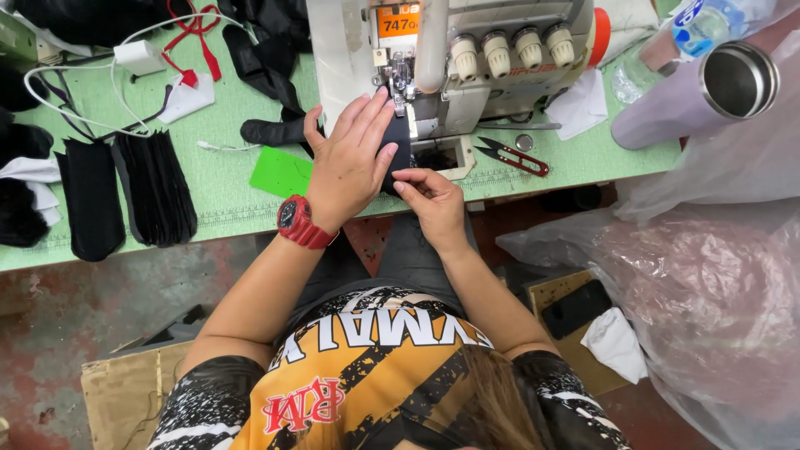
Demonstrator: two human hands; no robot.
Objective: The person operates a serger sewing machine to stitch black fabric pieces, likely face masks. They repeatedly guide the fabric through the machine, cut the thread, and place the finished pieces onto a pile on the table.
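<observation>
Your left hand (350, 158) lies flat on the one black cloth (398, 143) at the machine (467, 58); your right hand (433, 200) pinches its near edge; left of the machine, two black stacks (125, 196) on the table (225, 183)

The left hand (350, 162) lies flat, palm down, fingers stretched forward and together. The right hand (433, 204) sits just beside it, fingertips (402, 181) pinched. Both forearms angle inward from the elbows.
</observation>
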